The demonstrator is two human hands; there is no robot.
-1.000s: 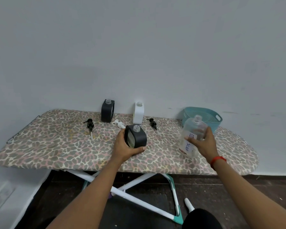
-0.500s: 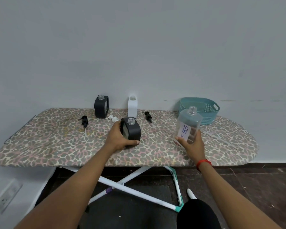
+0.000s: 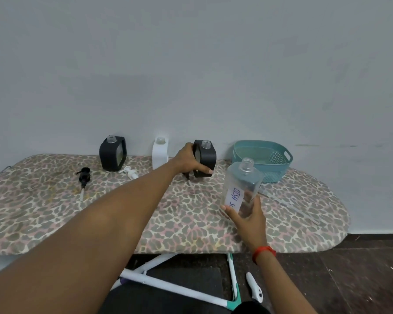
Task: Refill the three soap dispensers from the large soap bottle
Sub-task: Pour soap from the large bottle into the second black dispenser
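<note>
My left hand [image 3: 187, 160] grips a black soap dispenser [image 3: 205, 158] with an open neck, at the back of the board beside the white dispenser [image 3: 160, 152]. A second black dispenser [image 3: 113, 156] stands further left, also uncapped. My right hand [image 3: 247, 217] holds the large clear soap bottle [image 3: 242, 188], labelled "DISH", by its lower part; it is upright, uncapped and just above the ironing board [image 3: 55, 211].
A black pump head [image 3: 84, 176] and a white pump head [image 3: 128, 172] lie loose on the leopard-print board. A teal basket [image 3: 262, 158] sits at the back right. A clear pump tube lies right of the bottle. The wall runs close behind.
My left hand has carried the black dispenser from the middle of the board to the back row, right of the white one. The large bottle stayed in my right hand, now upright.
</note>
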